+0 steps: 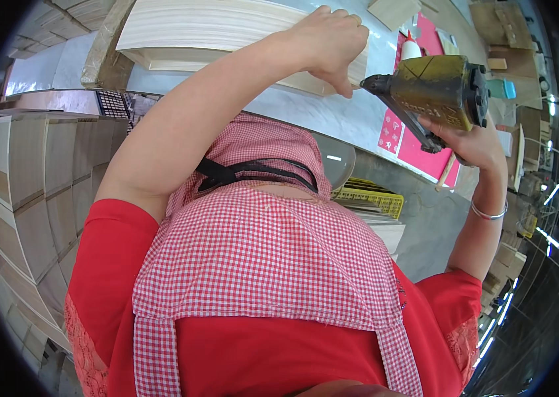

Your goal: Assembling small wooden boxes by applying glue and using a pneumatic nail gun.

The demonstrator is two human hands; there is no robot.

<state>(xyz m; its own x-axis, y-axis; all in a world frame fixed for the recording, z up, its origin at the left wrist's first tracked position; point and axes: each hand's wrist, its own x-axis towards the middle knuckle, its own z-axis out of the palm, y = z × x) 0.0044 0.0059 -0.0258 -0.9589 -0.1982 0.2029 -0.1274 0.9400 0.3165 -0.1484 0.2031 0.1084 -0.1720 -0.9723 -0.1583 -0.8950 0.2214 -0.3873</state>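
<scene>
A pale wooden box (193, 32) with long flat boards lies on the table in front of me. My left hand (332, 49) is closed over its right end, the thumb down along the near side. Gripped in my right hand (471, 140) is a worn yellow-and-black nail gun (430, 89). The gun points left, and its dark nose is at the box's right end, close to my left thumb. Whether the nose presses on the wood I cannot tell. Part of the box is hidden behind my left forearm.
A white glue bottle (410, 49) with a red tip stands beyond the nail gun, near a pink patterned sheet (418, 142). Wooden boxes (28, 159) are stacked at my left. A yellow crate (375, 198) sits below the table. A thick wooden block (109, 49) borders the box's left end.
</scene>
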